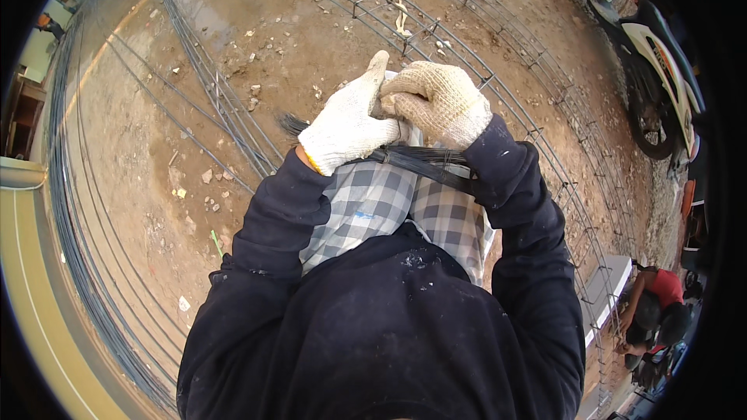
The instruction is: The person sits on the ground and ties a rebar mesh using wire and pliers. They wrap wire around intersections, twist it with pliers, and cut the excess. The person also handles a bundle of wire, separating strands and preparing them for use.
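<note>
My left hand [352, 123], in a white knit glove, is raised above my lap with its thumb stretched upward. Its other fingers are mostly hidden where the two hands meet. Against it, my right hand [442, 103], in a dirtier cream glove, is closed with fingers curled and thumb pressed in. Whatever it pinches is too small or too covered to make out. Beneath both hands a bundle of thin dark wire [424, 162] lies across my checked trousers [366, 202]. The bundle's frayed end [292, 124] sticks out past my left wrist.
Long steel rods [214, 85] lie on the dirt at left. Rebar cages [498, 82] curve along the right. Motorcycles [654, 70] stand at the far right. A crouching person in red [661, 295] is beside a white slab [611, 284]. Small stones [207, 176] dot the ground.
</note>
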### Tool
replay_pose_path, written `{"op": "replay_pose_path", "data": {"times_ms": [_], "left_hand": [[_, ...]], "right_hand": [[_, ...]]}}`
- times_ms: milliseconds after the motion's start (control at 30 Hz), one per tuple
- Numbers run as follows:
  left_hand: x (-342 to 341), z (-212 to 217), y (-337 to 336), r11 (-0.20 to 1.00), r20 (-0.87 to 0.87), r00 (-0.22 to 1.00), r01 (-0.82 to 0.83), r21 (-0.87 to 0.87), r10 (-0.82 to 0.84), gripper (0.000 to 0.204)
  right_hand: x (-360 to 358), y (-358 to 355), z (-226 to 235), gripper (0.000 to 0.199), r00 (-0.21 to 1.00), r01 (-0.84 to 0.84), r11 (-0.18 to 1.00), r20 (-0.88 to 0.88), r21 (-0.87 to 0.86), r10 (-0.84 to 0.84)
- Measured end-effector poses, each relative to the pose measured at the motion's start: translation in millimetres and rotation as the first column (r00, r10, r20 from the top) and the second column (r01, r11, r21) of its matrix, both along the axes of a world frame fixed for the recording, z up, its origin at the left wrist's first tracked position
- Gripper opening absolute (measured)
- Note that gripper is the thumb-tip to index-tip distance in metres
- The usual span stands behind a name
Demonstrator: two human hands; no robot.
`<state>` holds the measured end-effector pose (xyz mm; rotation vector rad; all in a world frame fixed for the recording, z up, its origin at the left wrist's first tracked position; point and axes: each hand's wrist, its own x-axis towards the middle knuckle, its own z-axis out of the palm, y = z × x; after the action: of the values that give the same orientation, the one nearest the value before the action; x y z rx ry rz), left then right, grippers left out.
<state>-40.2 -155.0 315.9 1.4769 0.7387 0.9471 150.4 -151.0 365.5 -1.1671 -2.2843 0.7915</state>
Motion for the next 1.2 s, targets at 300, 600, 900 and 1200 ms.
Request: {"op": "replay_pose_path", "data": {"times_ms": [300,600,900,1200], "left_hand": [[-3,9,-1,0.967,-0.072,0.997,-0.029,-0.253,0.012,0.088],[0,-9,1,0.984,-0.168,0.970,-0.179,-0.023,0.173,0.097],[-9,-2,-13,0.970,-0.056,0.970,-0.233,0.065,0.237,0.101],[-11,40,-19,0.907,-0.340,0.935,0.052,0.419,0.104,0.087]], "right_hand": [[9,-53,-10,0.028,0.980,0.139,0.957,-0.175,0.253,-0.096],[-2,-53,-20,0.032,0.903,0.376,0.899,-0.306,0.226,-0.301],[-2,-42,-47,0.024,0.827,0.510,0.860,-0.288,0.024,-0.482],[4,28,-37,0.017,0.897,0.016,0.926,-0.404,-0.376,-0.179]]}}
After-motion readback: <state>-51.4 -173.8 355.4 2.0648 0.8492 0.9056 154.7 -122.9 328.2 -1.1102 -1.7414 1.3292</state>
